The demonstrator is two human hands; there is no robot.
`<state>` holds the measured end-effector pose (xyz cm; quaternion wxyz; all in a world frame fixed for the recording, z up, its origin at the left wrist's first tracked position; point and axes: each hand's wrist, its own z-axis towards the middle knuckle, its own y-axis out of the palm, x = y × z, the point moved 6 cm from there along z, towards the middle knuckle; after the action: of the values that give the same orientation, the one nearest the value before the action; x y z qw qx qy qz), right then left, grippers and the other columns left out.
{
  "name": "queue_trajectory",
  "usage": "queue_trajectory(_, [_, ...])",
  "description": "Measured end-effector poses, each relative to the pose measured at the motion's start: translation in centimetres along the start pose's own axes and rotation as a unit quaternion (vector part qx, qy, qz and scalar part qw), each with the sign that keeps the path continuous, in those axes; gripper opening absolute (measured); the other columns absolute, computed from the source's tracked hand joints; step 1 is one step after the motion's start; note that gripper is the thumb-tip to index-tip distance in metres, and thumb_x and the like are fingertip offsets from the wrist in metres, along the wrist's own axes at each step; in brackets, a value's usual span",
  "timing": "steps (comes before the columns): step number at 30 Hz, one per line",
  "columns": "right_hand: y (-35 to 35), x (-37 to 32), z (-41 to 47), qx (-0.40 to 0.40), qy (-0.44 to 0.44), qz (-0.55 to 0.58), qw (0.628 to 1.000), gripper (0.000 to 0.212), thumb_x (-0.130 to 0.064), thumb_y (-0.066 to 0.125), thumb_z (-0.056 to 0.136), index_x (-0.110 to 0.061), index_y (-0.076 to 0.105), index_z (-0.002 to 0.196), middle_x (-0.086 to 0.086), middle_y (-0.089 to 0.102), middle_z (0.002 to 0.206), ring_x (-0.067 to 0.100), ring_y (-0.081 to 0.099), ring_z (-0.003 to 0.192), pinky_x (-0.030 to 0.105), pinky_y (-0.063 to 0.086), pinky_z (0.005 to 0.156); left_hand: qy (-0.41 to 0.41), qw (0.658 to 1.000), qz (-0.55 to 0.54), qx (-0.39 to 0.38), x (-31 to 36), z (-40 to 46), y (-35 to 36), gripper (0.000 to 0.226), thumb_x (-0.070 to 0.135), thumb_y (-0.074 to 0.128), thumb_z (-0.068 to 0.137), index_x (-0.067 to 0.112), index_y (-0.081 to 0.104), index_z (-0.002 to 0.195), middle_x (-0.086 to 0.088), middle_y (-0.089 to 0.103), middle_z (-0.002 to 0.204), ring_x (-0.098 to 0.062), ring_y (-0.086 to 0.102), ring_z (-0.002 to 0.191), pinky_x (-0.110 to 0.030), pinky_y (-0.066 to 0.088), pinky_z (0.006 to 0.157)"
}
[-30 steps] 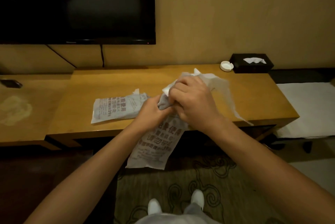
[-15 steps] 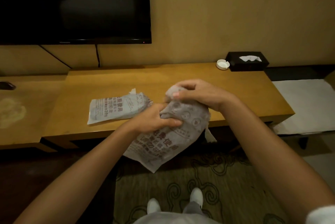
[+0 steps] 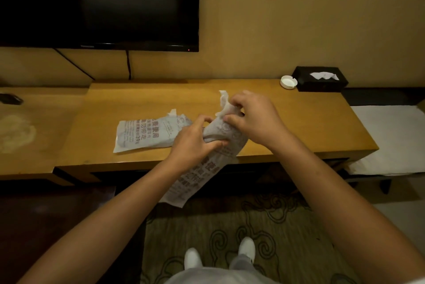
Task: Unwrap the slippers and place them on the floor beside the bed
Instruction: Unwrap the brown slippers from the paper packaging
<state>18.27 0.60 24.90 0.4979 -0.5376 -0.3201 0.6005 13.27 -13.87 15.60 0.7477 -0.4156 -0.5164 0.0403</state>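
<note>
The pack (image 3: 207, 164) in both hands hangs over the near edge of the table (image 3: 299, 122). It looks light and soft, a thin wrapper that crumples and tears easily. The left hand (image 3: 193, 143) grips its middle with curled fingers; the right hand (image 3: 255, 118) pinches the torn top, a good place to pull. A second pack (image 3: 147, 133) lies flat to the left. Compared with half a second ago, the right hand has moved up to the torn end.

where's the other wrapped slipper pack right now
The second slipper pack lies flat on the wooden desk, left of centre in the head view, just beside the left hand.
</note>
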Motion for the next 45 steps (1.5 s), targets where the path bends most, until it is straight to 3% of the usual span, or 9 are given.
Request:
queue_trajectory(6, [1.9, -4.3, -3.8, 0.034, -0.186, -0.095, 0.977, 0.007, -0.019, 0.068, 0.086, -0.016, 0.066, 0.092, 0.003, 0.062, 0.088, 0.025, 0.057, 0.08, 0.037, 0.043, 0.057, -0.041, 0.994, -0.083, 0.06, -0.5, -0.1, -0.1, 0.089, 0.03, 0.077, 0.082, 0.046, 0.025, 0.152, 0.015, 0.066, 0.09, -0.01, 0.067, 0.071, -0.038, 0.06, 0.064])
queue_trajectory(10, [1.7, -1.2, -3.1, -0.001, -0.039, 0.097, 0.995, 0.016, -0.028, 0.066, 0.093, -0.022, 0.067, 0.108, -0.007, 0.069, 0.097, 0.015, 0.065, 0.086, 0.038, 0.053, 0.069, -0.002, 0.977, -0.202, 0.062, -0.3, -0.2, -0.5, 0.089, 0.032, 0.08, 0.084, 0.046, 0.028, 0.155, 0.021, 0.055, 0.137, 0.005, 0.063, 0.11, -0.019, 0.057, 0.086])
queue_trajectory(16, [2.6, 2.2, -4.3, -0.077, 0.12, 0.323, 0.936, 0.018, -0.043, 0.069, 0.088, -0.026, 0.074, 0.083, -0.003, 0.074, 0.071, 0.01, 0.069, 0.059, 0.034, 0.055, 0.053, -0.007, 0.976, -0.21, 0.06, -1.0, -0.3, -0.2, 0.04, 0.018, 0.078, 0.084, 0.029, 0.062, 0.119, 0.01, 0.072, 0.106, 0.001, 0.069, 0.093, -0.023, 0.057, 0.076])
queue_trajectory(19, [2.1, 4.2, -3.8, 0.012, 0.164, 0.22, 0.962, 0.019, -0.042, 0.072, 0.086, -0.024, 0.065, 0.081, -0.003, 0.07, 0.069, 0.01, 0.064, 0.061, 0.035, 0.052, 0.057, -0.033, 0.964, -0.255, 0.075, -1.4, -0.1, -0.4, 0.032, 0.025, 0.078, 0.086, 0.027, 0.066, 0.115, 0.009, 0.073, 0.104, 0.001, 0.07, 0.094, -0.017, 0.056, 0.073])
queue_trajectory(23, [4.9, 4.8, -4.7, -0.168, 0.227, 0.172, 0.944, 0.042, -0.053, 0.075, 0.081, -0.012, 0.068, 0.084, -0.002, 0.076, 0.069, 0.014, 0.071, 0.07, 0.042, 0.06, 0.071, -0.066, 0.944, -0.313, 0.083, -2.3, -0.1, -0.5, 0.027, 0.026, 0.078, 0.088, 0.026, 0.07, 0.113, 0.005, 0.076, 0.102, -0.008, 0.073, 0.097, -0.026, 0.06, 0.077])
queue_trajectory(27, [2.3, 5.2, -2.9, -0.103, 0.233, 0.341, 0.905, 0.047, -0.055, 0.074, 0.081, -0.026, 0.066, 0.117, -0.012, 0.067, 0.11, 0.007, 0.064, 0.102, 0.03, 0.056, 0.081, -0.057, 0.943, -0.326, 0.032, -2.2, -0.3, -0.4, 0.022, 0.025, 0.081, 0.085, 0.026, 0.074, 0.105, 0.005, 0.079, 0.098, -0.01, 0.076, 0.091, -0.025, 0.06, 0.071])
queue_trajectory(32, [1.9, 2.8, -0.7, -0.153, 0.12, 0.175, 0.965, 0.007, -0.015, 0.062, 0.09, -0.02, 0.065, 0.093, -0.002, 0.064, 0.087, 0.022, 0.062, 0.085, 0.032, 0.046, 0.061, -0.015, 0.948, -0.318, -0.014, -1.3, 0.0, 0.3, 0.022, 0.025, 0.083, 0.082, 0.035, 0.074, 0.099, 0.013, 0.079, 0.096, -0.004, 0.075, 0.088, -0.015, 0.055, 0.067])
queue_trajectory(39, [-1.9, 4.9, 0.7, 0.041, 0.159, 0.413, 0.896, 0.018, -0.025, 0.084, 0.079, -0.018, 0.075, 0.093, 0.003, 0.076, 0.092, 0.02, 0.073, 0.089, 0.044, 0.059, 0.08, -0.015, 0.958, -0.165, -0.232, -4.8, -0.8, 2.4, 0.037, 0.03, 0.086, 0.081, 0.028, 0.072, 0.116, 0.01, 0.078, 0.108, -0.009, 0.075, 0.099, -0.024, 0.06, 0.08])
queue_trajectory(45, [-5.8, 8.6, -0.4, 0.273, 0.168, 0.404, 0.857, 0.023, -0.043, 0.078, 0.08, -0.031, 0.068, 0.096, -0.009, 0.071, 0.096, 0.008, 0.07, 0.093, 0.033, 0.062, 0.08, -0.19, 0.979, 0.073, -0.009, -10.8, 0.4, -2.2, 0.052, 0.033, 0.058, 0.097, 0.028, 0.035, 0.143, 0.0, 0.069, 0.101, -0.019, 0.066, 0.075, -0.038, 0.056, 0.064])
